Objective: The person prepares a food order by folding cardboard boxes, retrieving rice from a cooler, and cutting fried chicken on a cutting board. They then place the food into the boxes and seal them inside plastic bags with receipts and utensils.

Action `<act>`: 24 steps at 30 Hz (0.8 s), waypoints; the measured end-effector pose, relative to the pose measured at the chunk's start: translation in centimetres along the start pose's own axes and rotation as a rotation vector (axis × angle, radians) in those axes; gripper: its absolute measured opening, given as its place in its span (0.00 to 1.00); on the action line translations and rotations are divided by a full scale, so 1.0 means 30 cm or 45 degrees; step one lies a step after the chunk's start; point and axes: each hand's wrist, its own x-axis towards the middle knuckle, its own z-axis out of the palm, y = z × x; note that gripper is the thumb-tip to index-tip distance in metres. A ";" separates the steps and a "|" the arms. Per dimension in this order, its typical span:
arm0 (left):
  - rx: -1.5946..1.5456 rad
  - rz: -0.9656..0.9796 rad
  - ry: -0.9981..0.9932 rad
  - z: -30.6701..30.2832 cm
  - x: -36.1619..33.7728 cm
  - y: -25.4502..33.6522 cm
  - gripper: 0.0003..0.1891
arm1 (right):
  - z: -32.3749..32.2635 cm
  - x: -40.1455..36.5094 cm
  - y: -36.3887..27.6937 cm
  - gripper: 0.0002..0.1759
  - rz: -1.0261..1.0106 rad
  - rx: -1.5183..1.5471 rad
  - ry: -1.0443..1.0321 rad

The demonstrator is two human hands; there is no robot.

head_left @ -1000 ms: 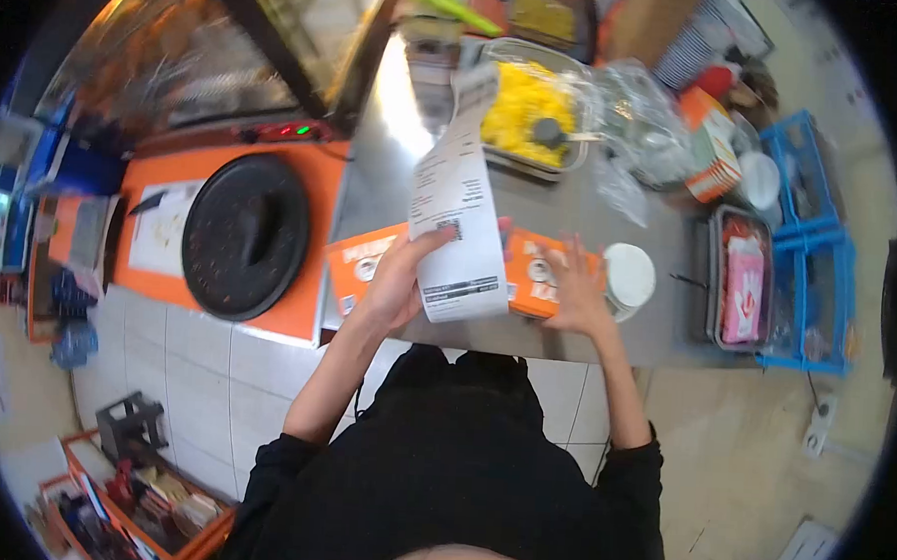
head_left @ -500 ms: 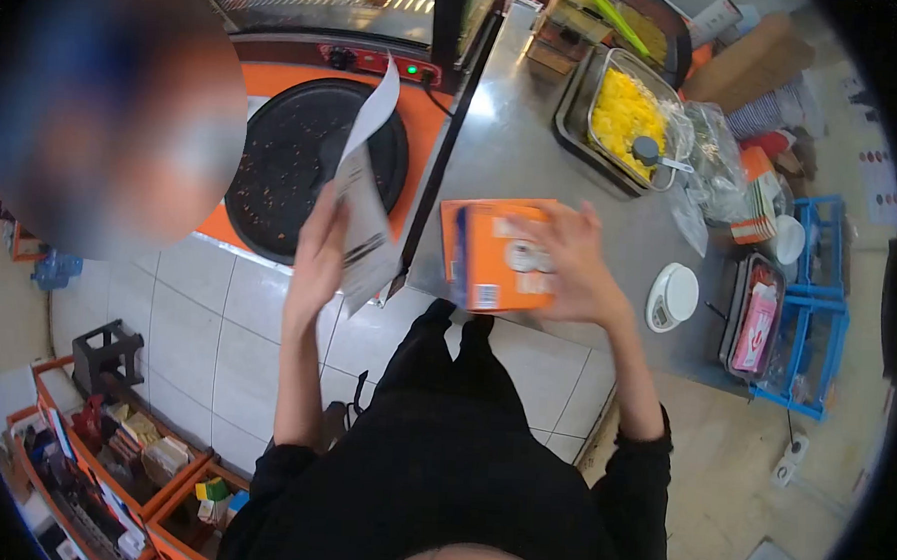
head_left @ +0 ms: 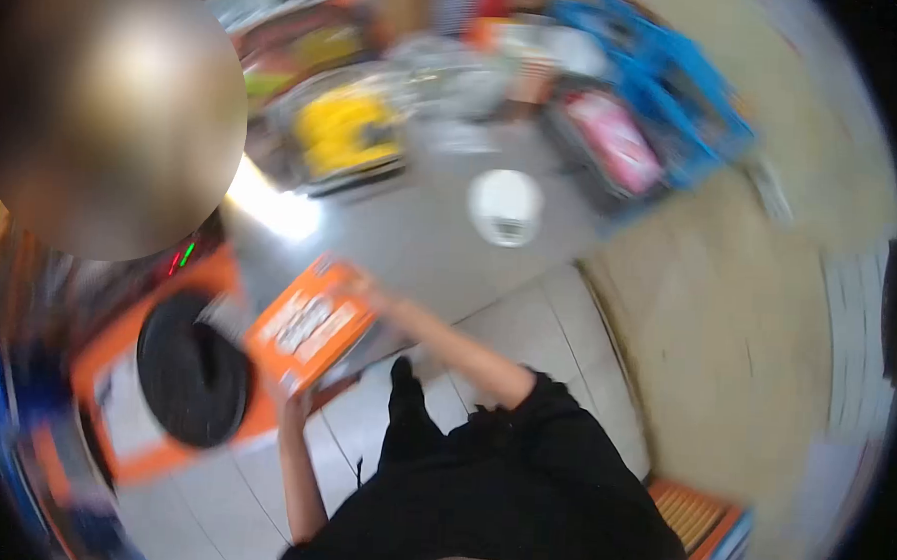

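An orange printed cardboard box [head_left: 311, 324] is held slantwise between my two hands, over the front edge of the steel counter. My left hand [head_left: 291, 401] grips its lower left corner, with the fingers partly hidden by the box. At its right side my right hand [head_left: 360, 294] is closed on the edge, smeared by motion. A blurred greyish sheet [head_left: 227, 316] shows past the box's left edge, overlapping the round black pan [head_left: 192, 369].
The steel counter [head_left: 411, 218] carries a clear-walled tray of yellow food [head_left: 345, 130], a white kitchen scale [head_left: 505, 207], plastic bags [head_left: 447, 80] and a dark tray with a pink pack [head_left: 615, 142]. A blue crate [head_left: 677, 100] stands at the right end. Tiled floor lies below.
The view has swung to the right. My left hand, which held paper sheets over the pan, is now at the orange box; my right hand has brought the box round in front of it.
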 end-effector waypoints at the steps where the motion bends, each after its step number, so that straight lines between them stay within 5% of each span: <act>1: -0.279 -0.056 -0.064 0.005 -0.002 0.090 0.37 | -0.026 -0.022 0.115 0.36 -0.227 0.123 -0.023; 2: -0.662 -0.150 -0.153 0.018 0.022 0.192 0.37 | 0.034 -0.211 -0.086 0.38 -0.082 0.158 0.072; 3: -0.874 -0.210 -0.242 0.064 0.042 0.297 0.37 | -0.042 -0.177 0.069 0.38 -0.343 0.018 0.140; 4: -0.932 -0.216 -0.359 0.133 0.057 0.380 0.37 | -0.081 -0.329 -0.024 0.39 -0.215 -0.504 0.345; 7: -0.900 -0.175 -0.745 0.461 0.037 0.606 0.36 | -0.229 -0.723 -0.008 0.53 0.044 -0.522 0.797; 10: -0.793 -0.210 -1.195 0.870 -0.145 0.765 0.36 | -0.349 -1.292 0.046 0.56 -0.020 -0.424 1.245; 16: -0.492 -0.446 -2.071 1.619 -0.844 0.945 0.35 | -0.166 -2.422 0.214 0.52 -0.535 0.390 2.094; 20: -0.214 -0.586 -2.543 1.997 -1.460 0.958 0.34 | -0.031 -2.850 0.447 0.49 -0.324 0.770 2.761; 22: 0.073 -0.380 -2.793 2.059 -1.694 1.039 0.30 | 0.073 -2.942 0.471 0.47 -0.999 0.985 2.833; 24: 0.148 -0.145 -3.143 2.168 -2.001 1.050 0.28 | 0.103 -3.104 0.583 0.45 -1.157 1.114 2.968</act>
